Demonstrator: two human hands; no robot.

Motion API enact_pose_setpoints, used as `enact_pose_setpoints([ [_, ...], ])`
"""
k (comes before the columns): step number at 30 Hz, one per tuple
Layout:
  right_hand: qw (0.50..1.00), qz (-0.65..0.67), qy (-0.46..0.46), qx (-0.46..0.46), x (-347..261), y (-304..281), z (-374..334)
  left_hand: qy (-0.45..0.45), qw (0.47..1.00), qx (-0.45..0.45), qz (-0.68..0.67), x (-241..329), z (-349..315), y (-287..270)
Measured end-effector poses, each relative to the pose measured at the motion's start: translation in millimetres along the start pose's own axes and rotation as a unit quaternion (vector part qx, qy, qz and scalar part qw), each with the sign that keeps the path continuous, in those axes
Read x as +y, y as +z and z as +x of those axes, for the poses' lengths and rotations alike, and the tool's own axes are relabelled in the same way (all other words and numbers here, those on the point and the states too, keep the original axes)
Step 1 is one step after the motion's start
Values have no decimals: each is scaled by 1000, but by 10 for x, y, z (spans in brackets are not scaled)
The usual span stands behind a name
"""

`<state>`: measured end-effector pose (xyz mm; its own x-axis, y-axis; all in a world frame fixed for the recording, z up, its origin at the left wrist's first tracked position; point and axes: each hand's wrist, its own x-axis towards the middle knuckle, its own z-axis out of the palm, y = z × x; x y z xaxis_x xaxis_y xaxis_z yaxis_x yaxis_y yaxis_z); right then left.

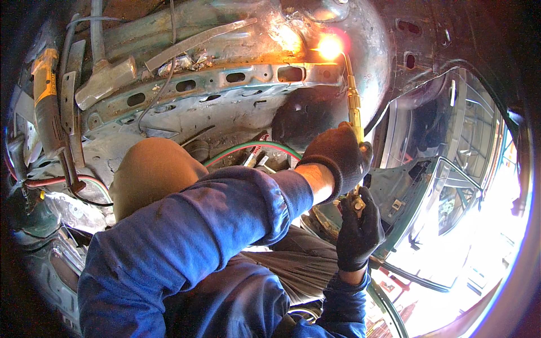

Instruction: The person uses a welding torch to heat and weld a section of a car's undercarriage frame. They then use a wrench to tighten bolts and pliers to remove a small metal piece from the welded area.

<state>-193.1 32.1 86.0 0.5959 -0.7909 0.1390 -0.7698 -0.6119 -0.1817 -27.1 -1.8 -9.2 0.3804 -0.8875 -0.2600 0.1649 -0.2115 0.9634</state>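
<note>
A brass gas torch (353, 98) points upward with a bright flame (329, 46) at its tip, against a rusty metal body panel (265, 70) that glows orange there. My left hand (337, 155), in a dark glove, is closed around the torch handle. Below it, my gloved right hand (360, 231) has its fingers at the torch's valve knobs (356, 204), at the lower end of the handle. The glove partly hides the fingertips. A green and red hose (248, 145) curves behind my left forearm.
On the panel at the left lie a hammer (107, 81), a flat metal bar (200, 42) and a yellow and black angle grinder (48, 104). My brown-clad knee (155, 172) rises beside the left sleeve. A green car door (420, 191) stands at the right.
</note>
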Motion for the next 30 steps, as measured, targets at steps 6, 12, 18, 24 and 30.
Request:
enact_pose_setpoints([
  [6,1000,-16,-3,-14,-93,-38,34,1,1000,-14,12,-16,25,5],
  [12,999,-39,-5,-25,-53,-74,26,2,1000,-21,-2,1,17,-17],
  [18,992,-86,-78,-39,-35,-103,39,8,1000,-15,3,14,-2,-49],
  [24,999,-21,-3,-32,-50,-67,21,-4,1000,-8,4,14,-10,-28],
  [30,987,-114,-105,-39,28,-89,7,4,1000,-4,13,-12,-21,5],
])
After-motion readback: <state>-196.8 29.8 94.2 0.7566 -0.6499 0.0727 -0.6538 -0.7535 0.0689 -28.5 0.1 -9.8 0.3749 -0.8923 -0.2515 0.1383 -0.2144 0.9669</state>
